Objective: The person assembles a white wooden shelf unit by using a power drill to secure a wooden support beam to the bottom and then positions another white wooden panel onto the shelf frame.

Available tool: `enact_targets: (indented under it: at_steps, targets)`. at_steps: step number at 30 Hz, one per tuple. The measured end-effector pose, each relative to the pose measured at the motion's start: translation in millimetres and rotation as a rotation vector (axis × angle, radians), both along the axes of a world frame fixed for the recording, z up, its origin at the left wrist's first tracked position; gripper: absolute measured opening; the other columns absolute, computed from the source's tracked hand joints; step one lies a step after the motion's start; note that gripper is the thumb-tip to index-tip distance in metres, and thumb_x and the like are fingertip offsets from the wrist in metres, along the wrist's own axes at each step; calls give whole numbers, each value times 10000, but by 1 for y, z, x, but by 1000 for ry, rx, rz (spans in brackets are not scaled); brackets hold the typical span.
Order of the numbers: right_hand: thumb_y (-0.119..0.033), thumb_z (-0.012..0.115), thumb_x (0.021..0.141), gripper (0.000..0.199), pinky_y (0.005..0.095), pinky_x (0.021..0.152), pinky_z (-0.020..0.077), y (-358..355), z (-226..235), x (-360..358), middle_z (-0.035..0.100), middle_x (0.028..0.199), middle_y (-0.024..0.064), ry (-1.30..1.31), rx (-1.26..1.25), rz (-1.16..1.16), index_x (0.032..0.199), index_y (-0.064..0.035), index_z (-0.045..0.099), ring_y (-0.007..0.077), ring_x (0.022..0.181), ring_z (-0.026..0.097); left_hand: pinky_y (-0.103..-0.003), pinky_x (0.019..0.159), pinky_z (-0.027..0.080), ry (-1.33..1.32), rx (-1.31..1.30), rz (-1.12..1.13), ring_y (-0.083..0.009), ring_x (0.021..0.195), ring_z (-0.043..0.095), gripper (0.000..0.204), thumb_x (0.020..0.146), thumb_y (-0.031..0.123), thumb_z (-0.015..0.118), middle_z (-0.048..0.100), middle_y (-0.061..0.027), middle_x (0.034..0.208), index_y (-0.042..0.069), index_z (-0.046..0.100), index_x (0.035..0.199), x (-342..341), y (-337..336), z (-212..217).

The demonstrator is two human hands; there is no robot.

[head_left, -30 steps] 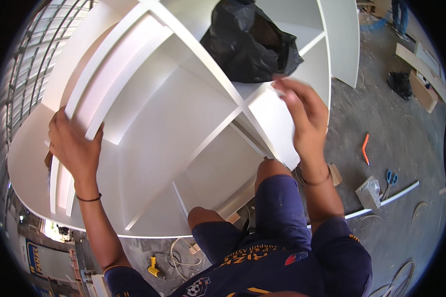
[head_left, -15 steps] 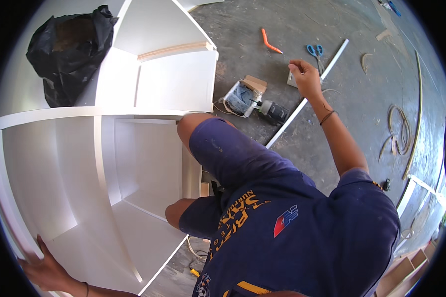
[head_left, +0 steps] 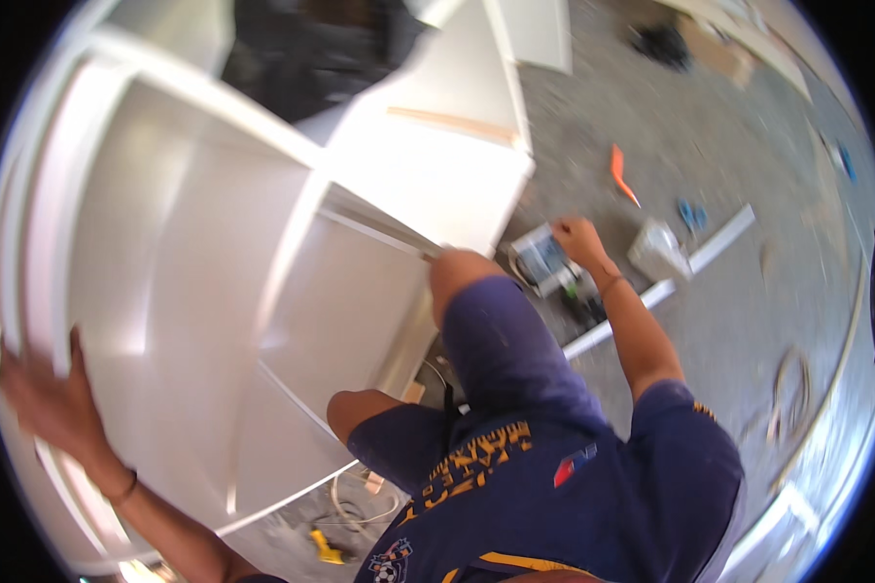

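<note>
My left hand (head_left: 53,398), blurred, rests at the white edge of a large white cabinet (head_left: 204,262) lying open side up. Its thumb and fingers are spread to either side of that edge. My right hand (head_left: 578,241) is held over the floor with its fingertips pinched together; what is between them, if anything, is too small to make out. Just left of it stands an open box (head_left: 535,260) with greyish-blue contents. A dark power tool (head_left: 585,303) lies partly hidden below my right wrist. Beside the wrist is a clear plastic bag (head_left: 658,250).
A black plastic bag (head_left: 311,58) sits on the cabinet's far part. On the grey floor lie an orange tool (head_left: 620,175), blue-handled scissors (head_left: 692,214), white strips (head_left: 724,238) and a coiled cable (head_left: 789,394). A yellow tool (head_left: 326,547) lies near the cabinet's near edge.
The view has turned and shifted. My right hand has moved from beside the scissors and plastic bag to the open box. My left hand has slid farther up the cabinet edge, its fingers spreading.
</note>
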State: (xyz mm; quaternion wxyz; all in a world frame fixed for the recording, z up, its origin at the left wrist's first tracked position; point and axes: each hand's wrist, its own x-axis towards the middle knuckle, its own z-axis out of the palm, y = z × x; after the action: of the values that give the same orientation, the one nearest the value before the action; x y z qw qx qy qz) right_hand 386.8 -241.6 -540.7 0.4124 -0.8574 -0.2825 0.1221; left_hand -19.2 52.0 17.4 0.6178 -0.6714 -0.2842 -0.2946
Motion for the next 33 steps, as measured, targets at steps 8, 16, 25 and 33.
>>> enact_targets:
  at_steps: [8,16,25,33]
  targets:
    - [-281,660,691,302,433,638,496,47,-190,75,704,876,72,173,-916,1037,964,-160,701,216,855,659,-413,837,386,-134,-217,-150,-327,1043,502,865,510,154,861,511,-151,1108,67,453,1268,51,-53,-17]
    - [-290,677,704,338,406,856,510,23,-169,39,672,1020,165,-105,-843,767,983,-103,714,330,964,640,-382,820,345,-170,-247,-175,-296,1012,485,849,508,113,841,485,-113,1081,105,442,1257,42,-53,-25]
    - [-242,621,750,243,416,841,509,23,-174,45,665,955,208,-150,-771,769,878,-55,708,345,927,643,-388,851,348,-197,-248,-162,-276,1032,470,869,486,117,856,472,-96,1085,93,449,1254,48,-54,-23]
    - [-254,643,727,231,407,803,520,10,-170,59,685,904,163,-168,-670,693,869,-88,720,342,878,652,-396,864,354,-193,-256,-179,-289,1043,477,865,503,114,855,477,-100,1090,103,445,1265,49,-52,-23]
